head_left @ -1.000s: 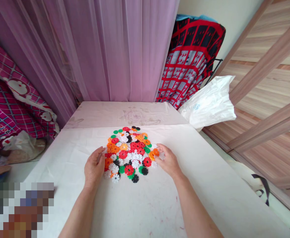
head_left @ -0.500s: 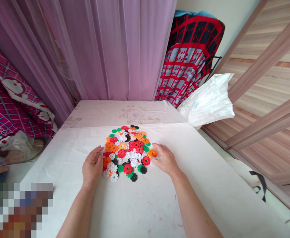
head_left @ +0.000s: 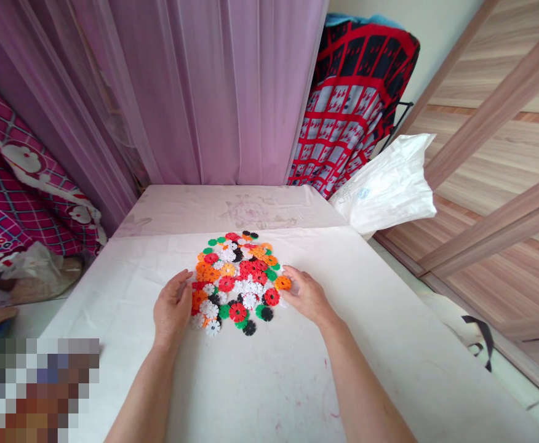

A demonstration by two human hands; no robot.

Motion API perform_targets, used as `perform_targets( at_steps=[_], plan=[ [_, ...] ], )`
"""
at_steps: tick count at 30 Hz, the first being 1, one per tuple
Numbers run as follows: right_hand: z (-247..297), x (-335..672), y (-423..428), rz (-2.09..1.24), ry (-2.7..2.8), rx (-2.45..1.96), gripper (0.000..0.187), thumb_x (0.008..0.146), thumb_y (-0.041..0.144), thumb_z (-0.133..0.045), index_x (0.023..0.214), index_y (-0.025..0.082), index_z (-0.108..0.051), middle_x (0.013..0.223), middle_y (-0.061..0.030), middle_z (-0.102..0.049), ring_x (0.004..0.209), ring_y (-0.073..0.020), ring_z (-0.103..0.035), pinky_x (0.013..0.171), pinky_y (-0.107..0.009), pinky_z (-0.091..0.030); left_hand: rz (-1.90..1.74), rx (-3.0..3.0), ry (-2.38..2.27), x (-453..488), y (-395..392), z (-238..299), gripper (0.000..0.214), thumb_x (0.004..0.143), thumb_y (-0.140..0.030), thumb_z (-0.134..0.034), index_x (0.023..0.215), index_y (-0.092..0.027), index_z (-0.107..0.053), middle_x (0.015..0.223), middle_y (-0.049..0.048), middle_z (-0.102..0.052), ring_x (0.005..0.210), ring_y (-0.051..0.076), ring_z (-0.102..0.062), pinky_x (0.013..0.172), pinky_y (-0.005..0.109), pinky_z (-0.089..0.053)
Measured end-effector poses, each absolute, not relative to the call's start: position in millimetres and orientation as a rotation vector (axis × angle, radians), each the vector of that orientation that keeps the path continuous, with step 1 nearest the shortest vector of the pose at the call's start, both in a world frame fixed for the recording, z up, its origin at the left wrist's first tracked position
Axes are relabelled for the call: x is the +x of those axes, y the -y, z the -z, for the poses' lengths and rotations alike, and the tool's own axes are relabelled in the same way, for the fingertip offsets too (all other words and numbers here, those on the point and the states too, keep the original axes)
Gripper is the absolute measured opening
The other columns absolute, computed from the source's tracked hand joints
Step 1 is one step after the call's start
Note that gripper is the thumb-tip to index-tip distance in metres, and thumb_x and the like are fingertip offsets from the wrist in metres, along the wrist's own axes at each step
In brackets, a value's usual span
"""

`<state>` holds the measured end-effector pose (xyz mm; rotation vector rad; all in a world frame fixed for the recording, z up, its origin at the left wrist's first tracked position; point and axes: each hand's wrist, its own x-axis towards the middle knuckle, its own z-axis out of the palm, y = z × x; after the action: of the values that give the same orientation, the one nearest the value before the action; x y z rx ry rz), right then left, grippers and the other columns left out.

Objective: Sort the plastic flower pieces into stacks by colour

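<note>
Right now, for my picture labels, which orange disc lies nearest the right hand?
The orange disc on the right side of the pile, beside the right hand; the other orange discs lie farther from that hand.

Mauve curtains (head_left: pixel 214 92) hang behind the worktop (head_left: pixel 403 320), with red-and-black patterned fabric (head_left: pixel 366 92) beyond its far right corner, before a pale wall (head_left: pixel 440 43). Right of the worktop stand wood-grain doors (head_left: pixel 495 147), apparently a wardrobe's, above light flooring (head_left: pixel 516 376). Pink checked cloth (head_left: pixel 2 200) drapes to its left. Soft, even light falls across the worktop.
</note>
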<state>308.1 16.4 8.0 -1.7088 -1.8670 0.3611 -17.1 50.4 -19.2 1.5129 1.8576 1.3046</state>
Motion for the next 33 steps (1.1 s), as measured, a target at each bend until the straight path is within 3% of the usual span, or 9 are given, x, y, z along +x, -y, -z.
perform_targets(
  at_steps=[20,26,33],
  plan=[
    [-9,305,-16,-0.334,1.890,-1.736,0.060,0.073,0.024,-0.069,0.131,0.024,-0.058,0.118,-0.0074,-0.069,0.110,-0.0248,-0.064,0.099,-0.041,-0.050,-1.319,1.510,-1.870,-16,-50,16,0.031,0.083,-0.031,-0.052,0.107,-0.027,-0.071,0.125,0.0034,-0.070,0.116,0.024,-0.064,0.105,0.042,-0.047],
    [-26,298,-49,-0.270,1.801,-1.905,0.033,0.083,0.026,-0.063,0.115,0.026,-0.066,0.113,-0.0057,-0.071,0.107,-0.0221,-0.064,0.094,-0.036,-0.050,-1.312,1.517,-1.872,-16,-48,13,0.030,0.083,-0.031,-0.052,0.107,-0.027,-0.071,0.124,0.0037,-0.070,0.114,0.023,-0.065,0.104,0.041,-0.048],
    [-40,283,-96,-0.438,1.954,-2.120,0.033,0.077,0.025,-0.070,0.110,0.026,-0.067,0.115,-0.0050,-0.071,0.113,-0.0235,-0.061,0.095,-0.034,-0.046,-1.299,1.512,-1.883,-15,-48,10,0.031,0.084,-0.032,-0.051,0.106,-0.027,-0.071,0.123,0.0036,-0.071,0.114,0.023,-0.065,0.103,0.041,-0.049]
  ],
)
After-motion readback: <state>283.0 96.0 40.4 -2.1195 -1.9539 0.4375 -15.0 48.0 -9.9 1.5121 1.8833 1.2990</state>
